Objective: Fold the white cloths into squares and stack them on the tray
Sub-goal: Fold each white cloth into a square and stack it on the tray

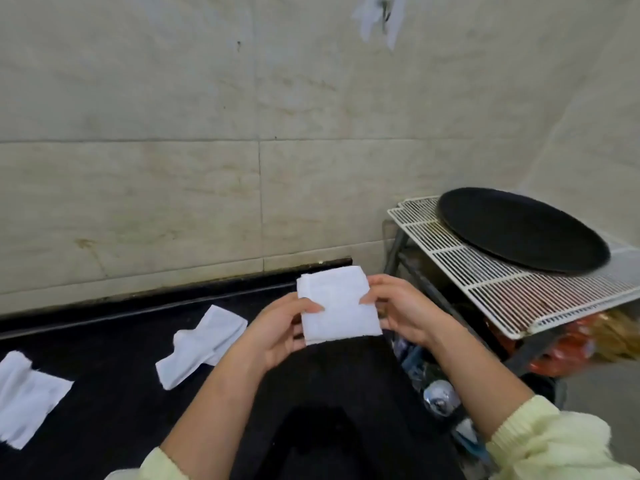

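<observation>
A white cloth folded into a small square [337, 303] is held up above the black surface, between both hands. My left hand [277, 330] grips its left edge, thumb on top. My right hand [403, 308] pinches its right edge, thumb on the front. A round black tray [519, 233] lies on a white wire rack at the right, with nothing on it. Two more white cloths lie on the black surface: a crumpled one [202, 344] left of my hands and a flatter one [24, 398] at the far left edge.
The white wire rack [485, 278] stands on a dark metal frame beside the black counter [114, 375]. Cans and coloured packages [440, 396] sit below the rack. A tiled wall runs behind the counter.
</observation>
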`<state>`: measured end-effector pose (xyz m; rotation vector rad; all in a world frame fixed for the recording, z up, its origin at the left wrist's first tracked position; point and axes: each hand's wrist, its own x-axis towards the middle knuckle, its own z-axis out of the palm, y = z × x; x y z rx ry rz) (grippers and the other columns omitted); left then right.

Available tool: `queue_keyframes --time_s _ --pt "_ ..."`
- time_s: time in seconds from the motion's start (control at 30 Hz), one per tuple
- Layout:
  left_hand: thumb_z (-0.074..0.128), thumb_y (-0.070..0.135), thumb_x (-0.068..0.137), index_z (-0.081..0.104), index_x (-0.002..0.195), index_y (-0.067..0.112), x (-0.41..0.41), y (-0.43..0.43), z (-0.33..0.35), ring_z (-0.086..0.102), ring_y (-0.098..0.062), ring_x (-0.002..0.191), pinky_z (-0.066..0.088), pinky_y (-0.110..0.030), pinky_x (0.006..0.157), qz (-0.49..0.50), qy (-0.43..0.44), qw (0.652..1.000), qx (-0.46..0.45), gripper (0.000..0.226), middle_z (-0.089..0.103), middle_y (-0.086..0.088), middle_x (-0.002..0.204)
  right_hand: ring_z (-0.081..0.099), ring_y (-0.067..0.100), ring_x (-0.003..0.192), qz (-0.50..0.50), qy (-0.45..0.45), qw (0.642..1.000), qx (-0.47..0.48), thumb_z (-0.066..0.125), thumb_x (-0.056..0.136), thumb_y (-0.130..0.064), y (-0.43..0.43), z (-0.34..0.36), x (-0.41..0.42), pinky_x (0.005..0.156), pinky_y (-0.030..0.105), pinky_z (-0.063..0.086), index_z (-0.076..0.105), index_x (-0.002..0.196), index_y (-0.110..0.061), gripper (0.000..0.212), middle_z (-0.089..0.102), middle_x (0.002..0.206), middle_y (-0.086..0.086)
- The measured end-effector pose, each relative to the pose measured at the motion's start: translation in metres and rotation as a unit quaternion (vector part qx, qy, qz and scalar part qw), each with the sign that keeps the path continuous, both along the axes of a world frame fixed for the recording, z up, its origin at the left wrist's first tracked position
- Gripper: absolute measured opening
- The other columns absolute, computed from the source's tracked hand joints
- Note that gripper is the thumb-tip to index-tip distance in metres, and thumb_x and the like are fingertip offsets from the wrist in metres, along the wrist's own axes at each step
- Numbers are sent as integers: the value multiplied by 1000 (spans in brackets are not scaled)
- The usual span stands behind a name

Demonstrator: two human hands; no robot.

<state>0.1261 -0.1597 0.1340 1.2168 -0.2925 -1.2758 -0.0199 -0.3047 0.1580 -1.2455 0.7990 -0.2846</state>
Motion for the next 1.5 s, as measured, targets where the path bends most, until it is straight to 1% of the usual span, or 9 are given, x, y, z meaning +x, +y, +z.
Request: queue_keyframes --time_s 0.27,0.5,0.63,0.73,0.9,1.0,1.13,1.3,1.5 --pt "61 3 83 58 99 15 -62 -148 69 63 -23 90 59 -33 71 -14 -38 998 -47 20 63 -9 106 65 18 72 -4 -38 996 -75 54 80 12 -140 79 -69 47 25 52 64 103 -6 31 69 89 8" --pt "61 4 85 56 93 16 -118 -260 97 59 -14 71 56 -23 51 -17 -47 998 -38 15 60 -2 90 70 18 70 -34 -27 994 -100 58 79 9 -258 103 -122 52 26 54 67 101 -6 29 72 94 11" --pt "62 2 85 58 91 14 -139 -312 98 62 -17 77 55 -28 57 0 -56 998 -22 14 63 -4 93 68 18 69 -46 2 993 -111 58 79 9 -308 100 -139 51 24 52 66 96 -9 26 71 86 8" --pt "62 -2 85 62 98 8 -151 -342 92 65 -20 81 56 -29 62 3 -85 996 -1 17 67 -9 98 66 19 75 -60 28 991 -113 58 80 9 -334 89 -151 53 27 53 66 94 -9 24 71 86 8" --pt "64 -3 85 65 103 1 -165 -372 68 68 -25 97 57 -28 68 -4 -195 979 56 19 70 -12 110 67 24 95 -53 116 985 -114 63 81 5 -360 61 -164 67 34 54 63 107 -10 30 69 104 11" --pt "67 -3 83 67 102 -2 -168 -383 56 67 -28 99 59 -37 80 -5 -269 958 98 18 69 -15 110 67 23 93 -48 145 981 -117 66 80 4 -367 49 -166 68 34 55 63 110 -9 34 69 104 11" --pt "75 5 77 69 99 -5 -167 -393 48 69 -29 93 58 -46 82 -4 -354 924 144 25 70 -18 103 66 19 84 -43 167 975 -137 66 80 4 -370 42 -168 60 29 53 62 111 -8 33 68 100 10" --pt "77 14 75 69 93 1 -175 -399 42 68 -28 88 58 -41 79 -19 -462 874 150 24 70 -14 93 65 18 81 -60 173 969 -165 67 80 5 -374 39 -172 58 27 52 63 109 -7 32 68 97 10" --pt "68 13 84 62 107 4 -185 -397 42 63 -26 96 43 -27 69 -26 -579 801 149 26 66 -12 106 63 19 86 -60 200 955 -212 71 80 2 -374 37 -175 59 27 53 63 100 -10 24 65 100 10"
